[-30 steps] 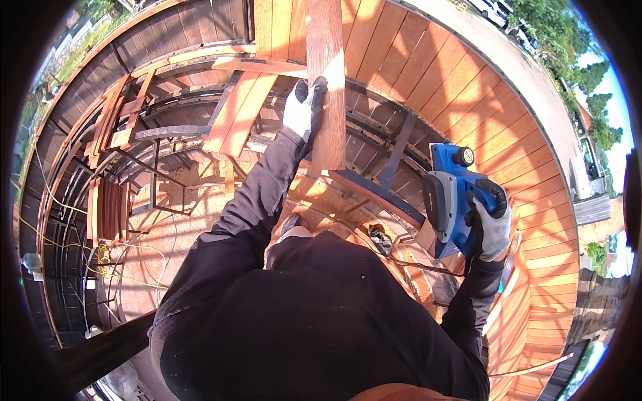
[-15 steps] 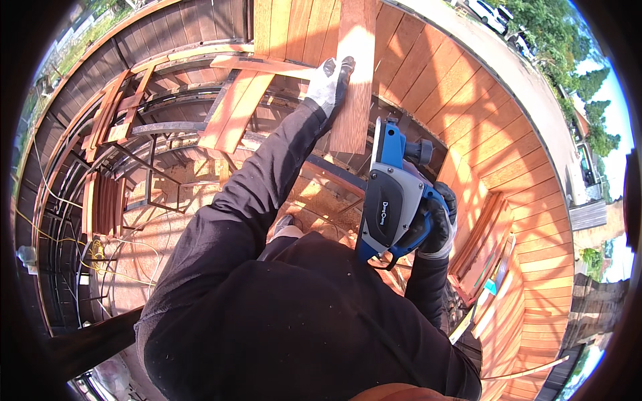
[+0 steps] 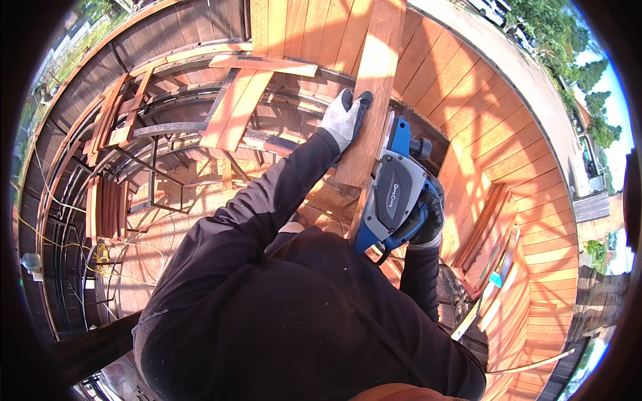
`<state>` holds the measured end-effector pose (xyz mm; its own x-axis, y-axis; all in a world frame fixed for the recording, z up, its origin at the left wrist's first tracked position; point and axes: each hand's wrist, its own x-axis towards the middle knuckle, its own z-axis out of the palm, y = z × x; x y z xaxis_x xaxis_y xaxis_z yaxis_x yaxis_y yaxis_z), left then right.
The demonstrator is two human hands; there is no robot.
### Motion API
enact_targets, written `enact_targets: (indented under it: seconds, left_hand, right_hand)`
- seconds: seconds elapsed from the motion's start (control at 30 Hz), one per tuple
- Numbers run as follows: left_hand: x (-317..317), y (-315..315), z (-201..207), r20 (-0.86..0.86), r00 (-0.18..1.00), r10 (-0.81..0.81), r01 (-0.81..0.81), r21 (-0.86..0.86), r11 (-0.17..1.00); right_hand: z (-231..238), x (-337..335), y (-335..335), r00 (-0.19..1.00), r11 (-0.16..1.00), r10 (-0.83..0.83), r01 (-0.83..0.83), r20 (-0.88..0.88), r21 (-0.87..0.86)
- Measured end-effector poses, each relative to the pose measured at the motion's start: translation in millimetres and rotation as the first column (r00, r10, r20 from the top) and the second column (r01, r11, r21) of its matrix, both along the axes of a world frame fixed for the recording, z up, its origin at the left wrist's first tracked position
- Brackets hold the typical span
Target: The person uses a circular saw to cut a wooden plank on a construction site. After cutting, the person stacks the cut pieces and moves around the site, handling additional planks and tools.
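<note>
My gloved left hand (image 3: 342,121) is closed on the left edge of a long reddish-brown wooden board (image 3: 378,80), which slants from the far side down toward my body. The palm side of that hand is partly hidden. On the right, my gloved right hand (image 3: 431,215) is wrapped around the rear handle of a blue and grey electric hand planer (image 3: 394,190). The planer is tipped on its side, its flat sole facing the board. Its front end lies right beside the board's lower part; whether they touch I cannot tell.
Planked wooden panelling (image 3: 498,134) curves around the far and right sides. Stacked boards (image 3: 107,207) lie on the left by a dark metal frame (image 3: 152,167). More boards (image 3: 491,224) lean at the right. A yellow cable (image 3: 101,257) trails at lower left.
The board has come nearer to me and tilted, its near end now lower. My left hand moved with it, down and rightward. The planer tipped slightly and is closer to the board.
</note>
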<state>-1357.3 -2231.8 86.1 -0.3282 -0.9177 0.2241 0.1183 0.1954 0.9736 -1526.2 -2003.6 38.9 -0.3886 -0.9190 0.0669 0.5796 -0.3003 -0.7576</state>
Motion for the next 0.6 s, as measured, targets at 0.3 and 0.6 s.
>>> enact_targets:
  seconds: [0.3,0.6]
  left_hand:
    - [7.1,45.4,-28.6,-0.050,0.989,-0.138,0.142,0.078,0.987]
    - [-15.9,-62.2,28.1,-0.057,0.998,0.031,-0.037,-0.107,0.994]
  right_hand:
    - [29.8,-4.7,-13.7,0.991,0.997,-0.078,0.076,-0.108,-0.025]
    - [29.2,16.9,-7.7,0.985,0.983,-0.170,0.169,0.007,0.075]
